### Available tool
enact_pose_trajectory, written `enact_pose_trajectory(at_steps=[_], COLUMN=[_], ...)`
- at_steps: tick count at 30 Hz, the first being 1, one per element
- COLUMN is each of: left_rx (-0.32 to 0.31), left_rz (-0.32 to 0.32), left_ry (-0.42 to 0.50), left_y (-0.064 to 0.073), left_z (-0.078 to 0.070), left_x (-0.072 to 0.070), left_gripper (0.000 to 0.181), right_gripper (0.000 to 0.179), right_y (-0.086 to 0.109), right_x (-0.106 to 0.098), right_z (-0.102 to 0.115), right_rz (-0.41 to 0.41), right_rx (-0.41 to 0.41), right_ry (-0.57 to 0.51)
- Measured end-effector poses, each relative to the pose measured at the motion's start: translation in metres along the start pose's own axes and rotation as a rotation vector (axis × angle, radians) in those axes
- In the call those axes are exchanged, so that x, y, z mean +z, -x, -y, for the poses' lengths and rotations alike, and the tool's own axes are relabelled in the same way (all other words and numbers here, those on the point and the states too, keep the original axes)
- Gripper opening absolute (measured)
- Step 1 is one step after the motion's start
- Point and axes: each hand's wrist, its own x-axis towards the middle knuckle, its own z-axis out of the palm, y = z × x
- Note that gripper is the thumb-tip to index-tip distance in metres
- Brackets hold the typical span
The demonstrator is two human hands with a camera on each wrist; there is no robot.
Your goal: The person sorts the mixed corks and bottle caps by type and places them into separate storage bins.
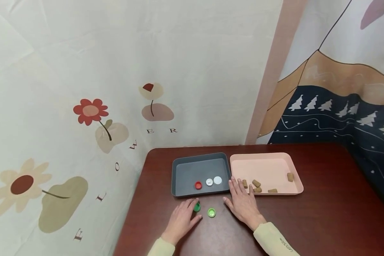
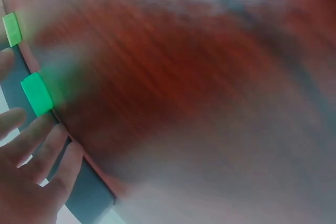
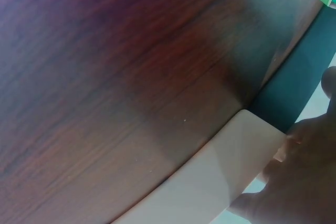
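Observation:
My left hand [image 1: 181,217] lies over the table with its fingers loosely bent, its fingertips beside a dark green bottle cap [image 1: 197,207]. The left wrist view shows this green cap [image 2: 37,94] just past the fingertips; the thumb stands apart from it. A light green cap [image 1: 211,212] sits to its right on the table. My right hand [image 1: 244,205] is spread, palm down, at the near left corner of the pink tray [image 1: 259,165], fingers reaching over its rim. Nothing is gripped in it. Its fingertips are close to a brown cork piece [image 1: 244,184].
Left of the pink tray stands a dark grey tray [image 1: 192,169] holding a red cap [image 1: 198,185], a white cap [image 1: 209,182] and a flat white disc [image 1: 217,180]. Several cork pieces [image 1: 256,183] lie in the pink tray. A printed curtain [image 1: 204,71] hangs behind the brown table [image 1: 332,199].

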Motion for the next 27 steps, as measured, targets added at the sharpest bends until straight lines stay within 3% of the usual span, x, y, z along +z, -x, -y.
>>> enact_pose_trajectory(at_steps=[4, 15, 27], left_rx=[-0.011, 0.032, 0.093], left_rz=[0.012, -0.04, -0.143], left_ry=[-0.019, -0.067, -0.088], left_y=[-0.0034, -0.0082, -0.0067], left_z=[0.0004, 0.001, 0.0003], left_x=[0.0026, 0.0078, 0.0088], left_gripper=[0.058, 0.049, 0.034], right_gripper=[0.075, 0.074, 0.075], right_y=[-0.0005, -0.0002, -0.0001], right_x=[0.0005, 0.0006, 0.0], right_z=[0.0002, 0.0001, 0.0013], right_rz=[0.007, -0.003, -0.004], right_rx=[0.0, 0.001, 0.004], right_ry=[-0.002, -0.009, -0.013])
